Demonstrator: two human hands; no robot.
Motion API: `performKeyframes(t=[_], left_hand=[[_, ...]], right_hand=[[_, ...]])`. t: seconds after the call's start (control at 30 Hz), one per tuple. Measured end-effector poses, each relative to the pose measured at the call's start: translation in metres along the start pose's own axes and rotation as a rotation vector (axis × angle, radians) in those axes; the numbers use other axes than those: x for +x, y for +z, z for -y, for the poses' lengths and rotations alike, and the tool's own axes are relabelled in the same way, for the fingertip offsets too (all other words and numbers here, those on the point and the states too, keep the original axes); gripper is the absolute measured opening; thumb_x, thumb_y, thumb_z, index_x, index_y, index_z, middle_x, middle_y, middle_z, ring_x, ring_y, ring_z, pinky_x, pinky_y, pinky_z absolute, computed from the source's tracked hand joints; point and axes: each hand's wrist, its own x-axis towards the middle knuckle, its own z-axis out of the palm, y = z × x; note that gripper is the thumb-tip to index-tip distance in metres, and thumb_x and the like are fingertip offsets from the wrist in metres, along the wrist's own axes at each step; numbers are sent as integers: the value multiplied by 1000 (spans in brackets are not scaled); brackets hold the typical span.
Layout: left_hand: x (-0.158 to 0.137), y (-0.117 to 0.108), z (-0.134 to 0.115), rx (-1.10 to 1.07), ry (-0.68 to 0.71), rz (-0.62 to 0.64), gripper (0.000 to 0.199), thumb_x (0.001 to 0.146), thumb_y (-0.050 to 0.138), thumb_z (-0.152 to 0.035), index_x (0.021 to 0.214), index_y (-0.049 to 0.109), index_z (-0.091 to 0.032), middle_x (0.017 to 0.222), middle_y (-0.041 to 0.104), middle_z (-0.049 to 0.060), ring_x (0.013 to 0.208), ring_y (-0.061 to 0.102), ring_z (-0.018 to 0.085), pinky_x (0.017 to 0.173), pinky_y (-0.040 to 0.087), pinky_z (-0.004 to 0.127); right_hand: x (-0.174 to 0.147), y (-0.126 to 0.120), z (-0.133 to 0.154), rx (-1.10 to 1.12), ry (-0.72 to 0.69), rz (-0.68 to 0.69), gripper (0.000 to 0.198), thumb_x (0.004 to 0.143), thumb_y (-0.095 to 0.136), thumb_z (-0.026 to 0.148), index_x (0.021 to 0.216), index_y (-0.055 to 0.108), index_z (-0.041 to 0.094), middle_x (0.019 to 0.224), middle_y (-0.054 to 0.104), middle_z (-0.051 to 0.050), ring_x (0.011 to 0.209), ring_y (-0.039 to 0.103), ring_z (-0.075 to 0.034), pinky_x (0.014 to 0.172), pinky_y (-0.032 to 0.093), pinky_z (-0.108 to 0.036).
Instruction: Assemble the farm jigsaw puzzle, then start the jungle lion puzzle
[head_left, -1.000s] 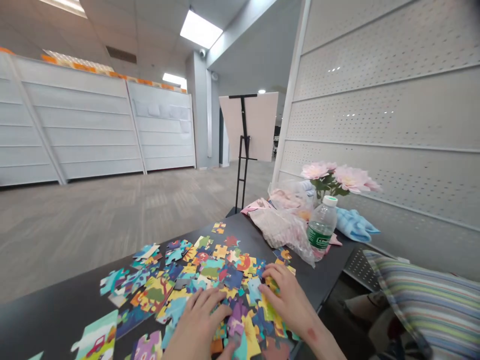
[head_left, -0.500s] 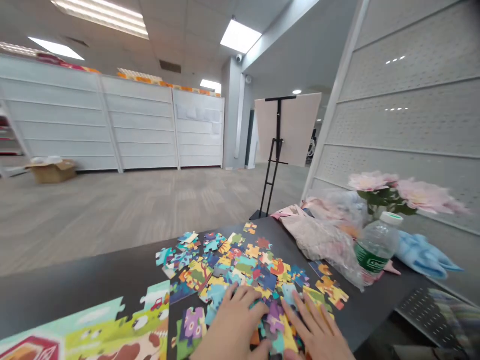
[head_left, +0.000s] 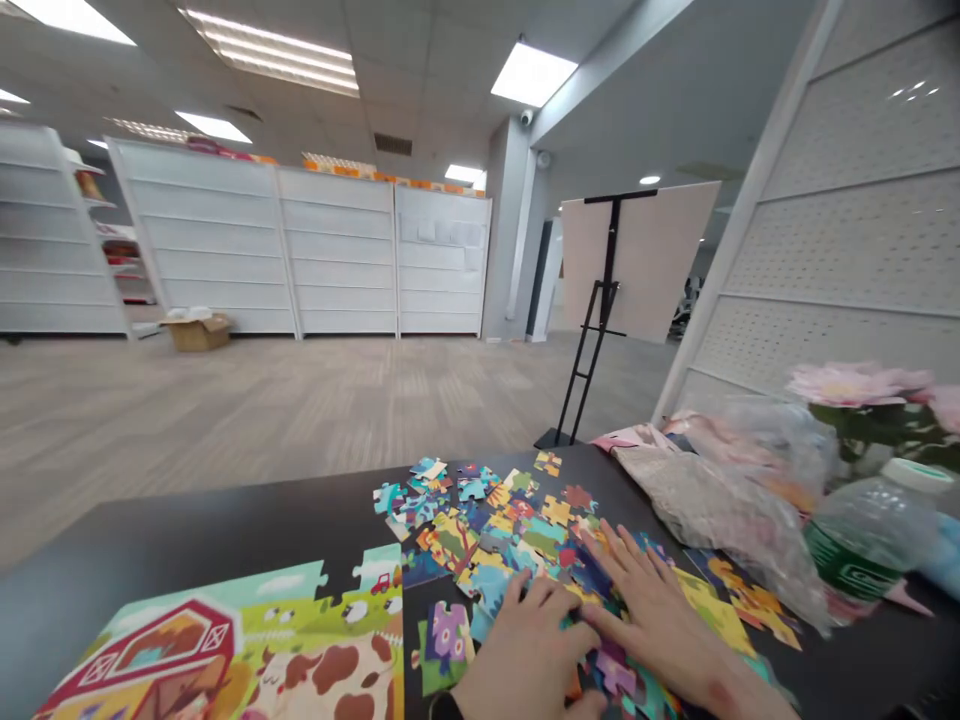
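Note:
A heap of loose jigsaw pieces (head_left: 480, 530) in many colours covers the middle of the black table. My left hand (head_left: 529, 640) lies over the near part of the heap, fingers apart and touching pieces. Beside it my right hand (head_left: 652, 610) rests flat on the heap, its fingers stretched out. Nothing shows gripped in either hand, and the pieces beneath them are partly hidden. To the left lies a partly joined farm puzzle (head_left: 330, 640) with a cow and a red barn; a gap shows in its top edge. A purple-flowered piece (head_left: 448, 630) lies between this puzzle and my left hand.
At the right stand a plastic bottle (head_left: 862, 535) with a green label, a clear plastic bag (head_left: 735, 500) and pink flowers (head_left: 855, 385). A black easel (head_left: 600, 320) stands past the table (head_left: 247, 525), and a cardboard box (head_left: 196, 332) sits on the floor.
The view has turned left, showing more of the farm puzzle. My right hand has moved forward over the heap and closer to my left hand.

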Motion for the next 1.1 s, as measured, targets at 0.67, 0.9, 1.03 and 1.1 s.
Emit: performKeyframes(t=[0.67,0.9,1.03,1.1], left_hand=[[4,7,1,52,-12,-99,21,91,61,-40,103,63,-23,115,64,3,116,52,24,107,37,45],[7,19,10,90,31,-98,21,89,64,-38,103,63,-23,114,66,2,112,55,23,109,35,46],[7,12,1,102,32,-112,15,91,61,-34,100,63,-22,113,66,3,109,56,24,105,39,46],[8,0,-9,82,32,-140,13,91,60,-33,99,63,-23,113,67,2,109,56,24,102,42,44]], right_hand=[[114,-3,47,18,-141,89,54,96,39,24,149,50,20,160,37,-13,148,33,-30,118,31,-52],[142,13,27,-14,-22,72,60,79,48,8,133,65,29,148,56,-6,140,46,-29,111,38,-48],[139,8,13,-3,-27,40,41,87,46,14,114,73,29,120,73,-6,122,60,-27,102,45,-39],[139,6,15,9,-38,16,38,95,43,25,119,72,24,122,71,-11,121,61,-30,101,46,-43]])
